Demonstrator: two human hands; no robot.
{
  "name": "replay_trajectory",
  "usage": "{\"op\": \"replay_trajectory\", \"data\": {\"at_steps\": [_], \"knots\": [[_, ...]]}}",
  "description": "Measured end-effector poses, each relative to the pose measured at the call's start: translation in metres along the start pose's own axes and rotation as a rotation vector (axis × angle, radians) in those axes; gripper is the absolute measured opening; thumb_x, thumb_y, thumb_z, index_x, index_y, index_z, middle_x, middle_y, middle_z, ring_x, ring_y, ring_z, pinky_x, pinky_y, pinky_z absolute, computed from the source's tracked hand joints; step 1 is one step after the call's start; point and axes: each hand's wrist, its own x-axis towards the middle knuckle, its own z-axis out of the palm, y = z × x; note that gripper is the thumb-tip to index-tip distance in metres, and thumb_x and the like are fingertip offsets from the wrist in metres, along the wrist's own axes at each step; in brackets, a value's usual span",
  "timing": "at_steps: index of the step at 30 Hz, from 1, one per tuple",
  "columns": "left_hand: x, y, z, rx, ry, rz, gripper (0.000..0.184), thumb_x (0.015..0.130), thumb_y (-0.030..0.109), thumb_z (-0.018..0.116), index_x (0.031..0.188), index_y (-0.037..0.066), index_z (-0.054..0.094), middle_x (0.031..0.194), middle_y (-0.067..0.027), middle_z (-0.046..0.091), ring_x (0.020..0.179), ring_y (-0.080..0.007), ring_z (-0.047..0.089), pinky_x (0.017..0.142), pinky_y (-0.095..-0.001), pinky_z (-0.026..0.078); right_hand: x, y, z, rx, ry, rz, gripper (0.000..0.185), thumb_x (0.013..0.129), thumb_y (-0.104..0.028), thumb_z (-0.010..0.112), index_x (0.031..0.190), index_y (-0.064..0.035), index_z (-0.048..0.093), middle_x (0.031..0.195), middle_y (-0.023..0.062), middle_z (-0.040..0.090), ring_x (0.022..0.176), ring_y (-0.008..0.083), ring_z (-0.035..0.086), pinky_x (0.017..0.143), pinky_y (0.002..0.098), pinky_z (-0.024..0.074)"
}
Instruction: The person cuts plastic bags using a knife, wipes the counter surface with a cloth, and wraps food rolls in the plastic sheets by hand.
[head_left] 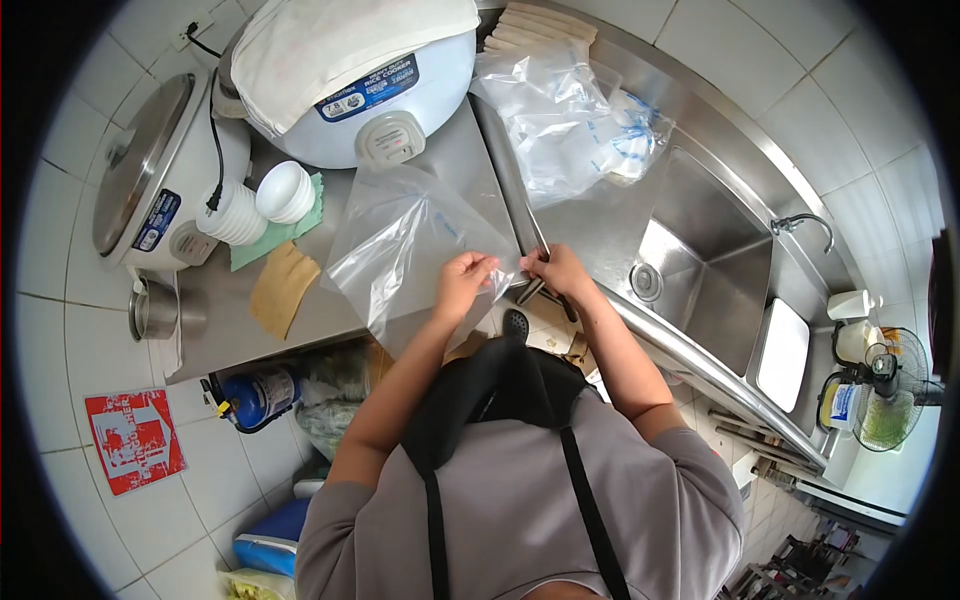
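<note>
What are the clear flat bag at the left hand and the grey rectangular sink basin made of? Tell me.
Clear flat bag: most likely thin, glossy plastic film; it's see-through, creased, with sharp highlights. Grey rectangular sink basin: metal, probably stainless steel, satin-smooth, with soft reflections.

Just right of the centre, we cannot tell whether the right hand (pixel 560 272) pinches the clear bag (pixel 395 235), and the bag's blue print (pixel 450 229) is too faint for us to read. At eleven o'clock a white cloth (pixel 345 50) hides the top of the rice cooker (pixel 440 85), the upper edge cropping the cloth. At seven o'clock we lose part of a yellow bag (pixel 258 585) below. Toward four o'clock, dark clutter (pixel 800 565) is too small to name.
</note>
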Motion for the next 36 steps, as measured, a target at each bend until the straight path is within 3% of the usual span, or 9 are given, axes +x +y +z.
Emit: {"op": "replay_trajectory", "data": {"at_steps": [4,7,10,16,21,24,27,31,36], "knots": [[0.002,-0.004,-0.001,-0.163,0.035,0.036,0.017,0.091,0.018,0.059,0.095,0.001,0.062,0.087,-0.0033,0.065,0.073,-0.0077,0.058,0.068,-0.0227,0.048,-0.011,0.001,-0.001,-0.451,0.224,-0.264,0.032,0.081,-0.026,0.067,0.094,0.0018,0.057,0.079,0.0177,0.065,0.071,0.0328,0.063,0.063,0.0411,0.0468],[0.000,-0.002,0.002,-0.152,0.029,0.044,0.017,0.092,0.017,0.058,0.095,0.001,0.061,0.087,-0.0033,0.065,0.075,-0.0075,0.058,0.068,-0.0229,0.048,-0.049,-0.042,-0.014,-0.535,0.099,-0.170,0.035,0.084,-0.025,0.063,0.104,0.0001,0.050,0.092,0.0232,0.063,0.092,0.0413,0.058,0.076,0.0462,0.0450],[0.001,-0.004,0.002,-0.137,0.010,0.059,0.018,0.092,0.020,0.059,0.096,0.002,0.061,0.089,-0.0030,0.065,0.079,-0.0077,0.057,0.071,-0.0235,0.047,-0.062,-0.035,-0.028,-0.616,0.140,-0.285,0.027,0.086,-0.024,0.059,0.103,-0.0038,0.052,0.084,0.0224,0.064,0.082,0.0391,0.060,0.071,0.0430,0.0460],[0.000,-0.007,0.005,-0.083,-0.032,0.054,0.019,0.092,0.020,0.059,0.096,0.002,0.061,0.089,-0.0024,0.064,0.079,-0.0072,0.057,0.071,-0.0226,0.046,-0.066,-0.042,-0.022,-0.771,0.094,-0.256,0.026,0.084,-0.017,0.059,0.103,-0.0018,0.051,0.088,0.0224,0.064,0.086,0.0401,0.061,0.073,0.0485,0.0463],[-0.006,0.003,0.013,-0.091,-0.058,0.096,0.017,0.092,0.017,0.059,0.097,0.001,0.061,0.084,-0.0013,0.063,0.078,-0.0068,0.056,0.072,-0.0224,0.045,-0.049,-0.028,-0.003,-0.812,0.219,-0.309,0.026,0.083,-0.012,0.057,0.106,-0.0031,0.050,0.091,0.0221,0.064,0.085,0.0402,0.061,0.071,0.0486,0.0484],[-0.017,0.011,0.008,0.233,0.016,0.377,0.021,0.089,0.019,0.062,0.099,0.001,0.060,0.098,-0.0077,0.063,0.089,-0.0148,0.058,0.082,-0.0306,0.045,-0.052,-0.034,-0.005,-0.774,0.206,-0.297,0.033,0.083,-0.009,0.054,0.115,-0.0065,0.049,0.096,0.0228,0.062,0.083,0.0414,0.061,0.071,0.0489,0.0490],[-0.033,0.019,-0.007,0.899,0.183,0.670,0.031,0.083,0.023,0.063,0.104,0.000,0.059,0.112,-0.0130,0.059,0.104,-0.0255,0.055,0.091,-0.0401,0.041,-0.040,-0.035,-0.004,-0.733,0.123,-0.399,0.047,0.081,-0.007,0.053,0.127,-0.0148,0.046,0.101,0.0214,0.060,0.082,0.0411,0.060,0.071,0.0477,0.0484],[-0.043,0.004,-0.019,1.051,0.191,0.653,0.039,0.081,0.028,0.062,0.108,0.000,0.058,0.120,-0.0141,0.055,0.110,-0.0318,0.051,0.096,-0.0436,0.037,-0.012,-0.042,0.008,-0.807,0.092,-0.533,0.058,0.079,-0.005,0.051,0.133,-0.0244,0.044,0.096,0.0210,0.058,0.079,0.0397,0.061,0.069,0.0469,0.0507],[-0.064,0.013,-0.031,1.056,0.001,0.508,0.038,0.085,0.028,0.058,0.111,0.001,0.057,0.119,-0.0129,0.056,0.109,-0.0310,0.052,0.094,-0.0405,0.038,-0.010,-0.043,0.016,-0.895,0.037,-0.560,0.058,0.078,-0.003,0.050,0.133,-0.0208,0.045,0.098,0.0194,0.056,0.080,0.0390,0.061,0.068,0.0467,0.0509]]}}
